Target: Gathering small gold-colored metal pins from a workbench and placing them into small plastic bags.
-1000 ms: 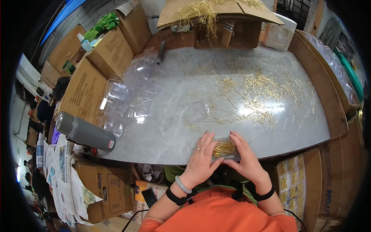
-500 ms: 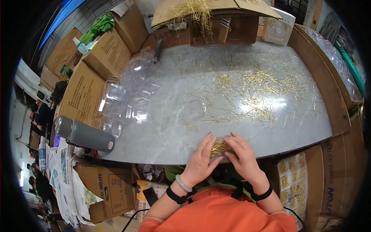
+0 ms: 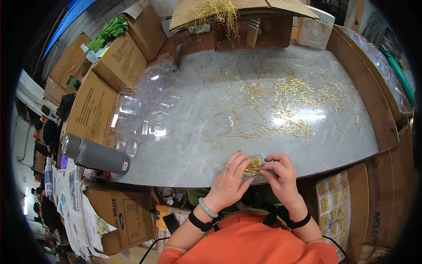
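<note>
At the table's near edge a small clear plastic box [image 3: 253, 166] filled with gold metal wire pieces lies between my hands. My left hand [image 3: 227, 181] is wrapped along its left side, fingers together. On the opposite side, the thumb and fingers of my right hand [image 3: 281, 175] are bent in a pinch at the box's right edge. Beyond them, loose gold wire hooks [image 3: 294, 90] are scattered across the grey marbled table [image 3: 184, 145]. To the left stand several clear plastic boxes [image 3: 158, 125], which look empty.
A grey bottle [image 3: 99, 154] leans by the table's left edge, beside cardboard boxes [image 3: 92, 105]. At the back, more wire hangs off a cardboard box [image 3: 274, 33] next to a white fan [image 3: 314, 31]. A cardboard strip [image 3: 365, 83] borders the right side. Packed wire sets [image 3: 334, 207] sit below right.
My right hand has drawn slightly right, its fingers curling from flat over the box into a pinch at its edge. More of the gold wire shows. The left hand has barely moved.
</note>
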The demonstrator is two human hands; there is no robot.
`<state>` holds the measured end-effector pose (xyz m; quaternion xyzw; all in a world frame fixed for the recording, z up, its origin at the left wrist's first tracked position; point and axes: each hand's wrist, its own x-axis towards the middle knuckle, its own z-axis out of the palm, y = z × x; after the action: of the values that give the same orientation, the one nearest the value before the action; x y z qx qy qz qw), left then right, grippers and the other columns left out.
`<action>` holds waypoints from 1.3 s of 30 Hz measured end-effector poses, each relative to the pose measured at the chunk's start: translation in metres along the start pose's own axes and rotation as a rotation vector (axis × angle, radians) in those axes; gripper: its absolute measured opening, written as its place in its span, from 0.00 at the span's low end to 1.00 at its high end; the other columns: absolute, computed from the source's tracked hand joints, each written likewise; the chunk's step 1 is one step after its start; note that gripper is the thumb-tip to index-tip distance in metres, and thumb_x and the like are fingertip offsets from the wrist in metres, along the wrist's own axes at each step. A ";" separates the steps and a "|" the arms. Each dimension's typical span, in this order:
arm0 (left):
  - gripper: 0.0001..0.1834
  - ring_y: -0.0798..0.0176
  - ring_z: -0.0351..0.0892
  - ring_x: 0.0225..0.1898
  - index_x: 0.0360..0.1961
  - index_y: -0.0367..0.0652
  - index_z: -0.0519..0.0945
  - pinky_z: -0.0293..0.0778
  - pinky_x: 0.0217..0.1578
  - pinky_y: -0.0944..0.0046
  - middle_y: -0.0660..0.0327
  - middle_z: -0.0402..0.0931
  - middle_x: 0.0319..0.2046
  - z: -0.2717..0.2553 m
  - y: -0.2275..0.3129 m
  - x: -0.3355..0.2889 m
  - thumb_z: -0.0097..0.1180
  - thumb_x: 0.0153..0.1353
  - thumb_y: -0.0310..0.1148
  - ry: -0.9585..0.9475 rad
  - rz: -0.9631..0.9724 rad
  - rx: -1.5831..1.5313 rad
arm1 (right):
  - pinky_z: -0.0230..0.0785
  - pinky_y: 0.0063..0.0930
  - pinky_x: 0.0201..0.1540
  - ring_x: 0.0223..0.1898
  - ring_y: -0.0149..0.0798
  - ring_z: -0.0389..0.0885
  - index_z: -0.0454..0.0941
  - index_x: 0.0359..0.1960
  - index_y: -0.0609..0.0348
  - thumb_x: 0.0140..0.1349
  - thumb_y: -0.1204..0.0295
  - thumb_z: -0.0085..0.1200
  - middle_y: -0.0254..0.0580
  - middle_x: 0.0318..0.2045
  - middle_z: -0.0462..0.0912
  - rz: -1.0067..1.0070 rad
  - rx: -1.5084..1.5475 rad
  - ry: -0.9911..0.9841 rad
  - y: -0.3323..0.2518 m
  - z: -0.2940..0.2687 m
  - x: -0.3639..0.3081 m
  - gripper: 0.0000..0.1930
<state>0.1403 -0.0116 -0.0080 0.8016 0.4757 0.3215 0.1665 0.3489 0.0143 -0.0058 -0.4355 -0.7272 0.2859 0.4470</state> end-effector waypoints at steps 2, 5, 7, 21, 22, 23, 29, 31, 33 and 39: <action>0.30 0.37 0.63 0.71 0.66 0.35 0.69 0.68 0.66 0.46 0.46 0.65 0.64 0.001 0.000 -0.002 0.62 0.66 0.33 0.013 -0.006 0.001 | 0.72 0.42 0.51 0.50 0.50 0.78 0.81 0.40 0.59 0.55 0.79 0.69 0.46 0.49 0.80 -0.025 -0.071 -0.041 0.001 0.002 0.004 0.11; 0.32 0.37 0.62 0.71 0.67 0.34 0.68 0.69 0.66 0.47 0.46 0.64 0.65 0.005 0.000 -0.003 0.63 0.65 0.32 0.023 -0.004 0.045 | 0.69 0.46 0.60 0.58 0.52 0.76 0.79 0.50 0.59 0.56 0.77 0.69 0.48 0.55 0.79 0.001 -0.102 0.034 -0.002 0.007 0.002 0.19; 0.33 0.38 0.62 0.72 0.68 0.33 0.67 0.69 0.66 0.47 0.46 0.63 0.65 0.009 0.001 -0.004 0.64 0.63 0.31 0.015 -0.006 0.098 | 0.64 0.51 0.66 0.64 0.53 0.74 0.75 0.58 0.60 0.58 0.75 0.68 0.49 0.60 0.78 -0.074 -0.239 0.000 -0.007 0.011 -0.001 0.25; 0.39 0.38 0.62 0.72 0.71 0.32 0.63 0.69 0.67 0.47 0.44 0.61 0.68 0.011 -0.002 -0.008 0.67 0.63 0.36 0.102 0.043 0.126 | 0.68 0.48 0.64 0.63 0.54 0.75 0.77 0.59 0.60 0.62 0.78 0.64 0.51 0.61 0.78 0.224 0.129 0.027 -0.002 0.017 -0.015 0.23; 0.39 0.38 0.62 0.72 0.71 0.32 0.63 0.69 0.67 0.47 0.44 0.61 0.67 0.011 -0.002 -0.008 0.66 0.64 0.37 0.111 0.043 0.111 | 0.69 0.46 0.61 0.60 0.54 0.75 0.78 0.56 0.59 0.61 0.79 0.64 0.50 0.58 0.78 0.134 0.037 0.035 -0.005 0.016 -0.013 0.21; 0.40 0.38 0.63 0.71 0.71 0.32 0.63 0.70 0.66 0.47 0.44 0.62 0.67 0.011 -0.003 -0.009 0.67 0.64 0.36 0.117 0.029 0.091 | 0.71 0.44 0.58 0.57 0.53 0.76 0.80 0.53 0.59 0.60 0.80 0.64 0.49 0.55 0.79 0.044 -0.056 0.043 -0.010 0.013 -0.008 0.19; 0.40 0.38 0.65 0.69 0.70 0.33 0.65 0.71 0.65 0.47 0.45 0.63 0.64 0.011 -0.005 -0.010 0.70 0.61 0.36 0.139 0.012 0.016 | 0.71 0.39 0.48 0.46 0.49 0.77 0.85 0.41 0.54 0.56 0.81 0.67 0.41 0.43 0.81 -0.122 -0.148 0.098 -0.005 0.018 -0.001 0.12; 0.39 0.38 0.65 0.68 0.69 0.33 0.67 0.70 0.65 0.47 0.45 0.63 0.64 0.008 -0.004 -0.009 0.70 0.60 0.36 0.127 0.002 0.010 | 0.71 0.39 0.47 0.44 0.48 0.77 0.85 0.41 0.53 0.56 0.80 0.66 0.39 0.39 0.82 -0.135 -0.167 0.095 -0.005 0.014 -0.001 0.11; 0.38 0.38 0.65 0.69 0.68 0.33 0.68 0.70 0.66 0.47 0.45 0.64 0.65 0.008 -0.005 -0.008 0.70 0.61 0.36 0.128 0.019 0.021 | 0.70 0.39 0.47 0.43 0.47 0.78 0.85 0.43 0.53 0.58 0.80 0.65 0.39 0.37 0.83 -0.189 -0.220 0.072 -0.003 0.015 0.005 0.12; 0.37 0.38 0.65 0.69 0.68 0.33 0.68 0.68 0.67 0.46 0.45 0.65 0.66 0.008 -0.005 -0.006 0.69 0.62 0.36 0.111 0.041 0.049 | 0.69 0.40 0.50 0.43 0.48 0.80 0.84 0.46 0.56 0.60 0.80 0.64 0.40 0.38 0.85 -0.141 -0.246 0.189 -0.013 0.019 0.000 0.12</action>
<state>0.1404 -0.0144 -0.0185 0.7959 0.4756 0.3571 0.1134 0.3268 0.0076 -0.0039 -0.4598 -0.7402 0.1202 0.4757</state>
